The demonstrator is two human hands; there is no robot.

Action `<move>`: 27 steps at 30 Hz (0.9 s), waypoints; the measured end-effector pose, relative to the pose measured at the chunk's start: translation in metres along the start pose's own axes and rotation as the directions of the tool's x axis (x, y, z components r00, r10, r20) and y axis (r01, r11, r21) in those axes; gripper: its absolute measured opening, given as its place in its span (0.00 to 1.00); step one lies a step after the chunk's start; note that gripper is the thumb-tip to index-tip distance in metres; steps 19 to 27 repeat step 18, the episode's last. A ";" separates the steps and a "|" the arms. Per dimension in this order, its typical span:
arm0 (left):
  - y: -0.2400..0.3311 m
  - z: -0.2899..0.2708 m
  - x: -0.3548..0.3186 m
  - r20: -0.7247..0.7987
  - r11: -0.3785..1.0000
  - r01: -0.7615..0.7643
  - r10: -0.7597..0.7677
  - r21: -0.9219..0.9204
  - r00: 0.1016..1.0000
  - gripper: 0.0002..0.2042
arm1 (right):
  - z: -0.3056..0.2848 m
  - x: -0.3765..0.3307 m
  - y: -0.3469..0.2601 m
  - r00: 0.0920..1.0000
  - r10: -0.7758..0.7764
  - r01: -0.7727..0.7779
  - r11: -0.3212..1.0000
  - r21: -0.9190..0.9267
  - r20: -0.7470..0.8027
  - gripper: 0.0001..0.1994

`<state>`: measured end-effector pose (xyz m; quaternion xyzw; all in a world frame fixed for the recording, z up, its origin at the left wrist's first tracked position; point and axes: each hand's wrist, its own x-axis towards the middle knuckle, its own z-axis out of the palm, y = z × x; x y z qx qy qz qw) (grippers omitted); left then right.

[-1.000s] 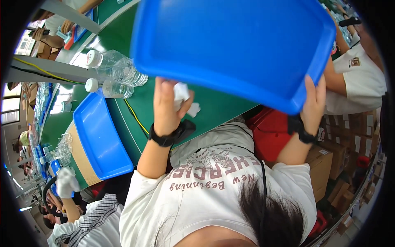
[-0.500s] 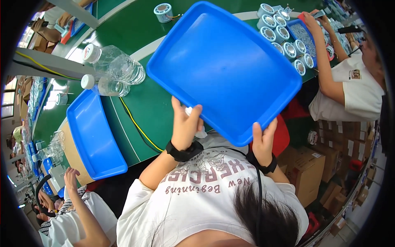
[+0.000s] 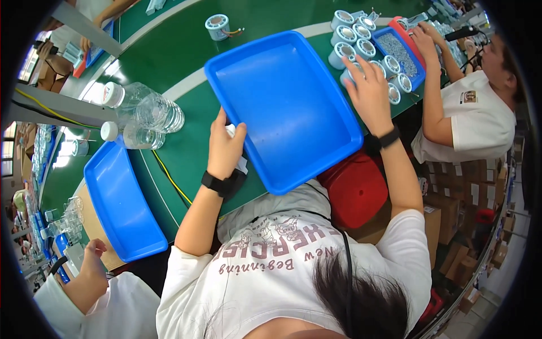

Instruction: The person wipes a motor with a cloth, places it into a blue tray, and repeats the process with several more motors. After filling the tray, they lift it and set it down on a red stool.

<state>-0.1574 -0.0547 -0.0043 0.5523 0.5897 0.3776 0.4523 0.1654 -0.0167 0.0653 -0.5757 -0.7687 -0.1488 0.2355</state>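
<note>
In front of me is a shallow blue tray [image 3: 288,113], its near corner reaching past the table edge above my lap. My left hand [image 3: 224,147] is closed around a crumpled white wipe [image 3: 242,165], with thumb and index finger against the tray's left rim. Over to the right, my right hand [image 3: 367,93] is open with fingers spread, above the nearest of several light blue round motors [image 3: 344,53]. Its fingertips partly cover one motor; whether they touch it I cannot tell.
Clear plastic bottles [image 3: 155,113] stand at left, beside a second blue tray [image 3: 124,203]. A lone motor [image 3: 217,27] sits at the back. On the right, a co-worker [image 3: 468,107] works near a blue bin of small metal parts [image 3: 400,53]. A red stool [image 3: 355,189] is below the table edge.
The tray has come down and turned from its raised, tilted pose. My right hand has left its rim and moved up and right to the motors. The left hand stays at the rim.
</note>
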 end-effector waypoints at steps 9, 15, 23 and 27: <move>0.007 0.019 0.016 -0.077 0.972 -0.120 0.138 0.200 0.987 0.35 | 0.051 0.033 0.040 0.962 -0.212 0.261 0.894 -0.365 0.170 0.22; -0.007 0.009 0.024 -0.016 0.998 -0.050 0.051 0.033 0.999 0.37 | 0.044 0.049 0.030 0.954 -0.162 0.247 0.902 -0.354 0.252 0.23; -0.005 0.003 0.026 0.047 0.996 0.015 -0.011 -0.085 0.999 0.39 | 0.031 0.091 0.020 0.875 -0.066 0.101 0.994 -0.046 0.480 0.28; -0.005 0.003 0.026 0.047 0.996 0.015 -0.011 -0.085 0.999 0.39 | 0.031 0.091 0.020 0.875 -0.066 0.101 0.994 -0.046 0.480 0.28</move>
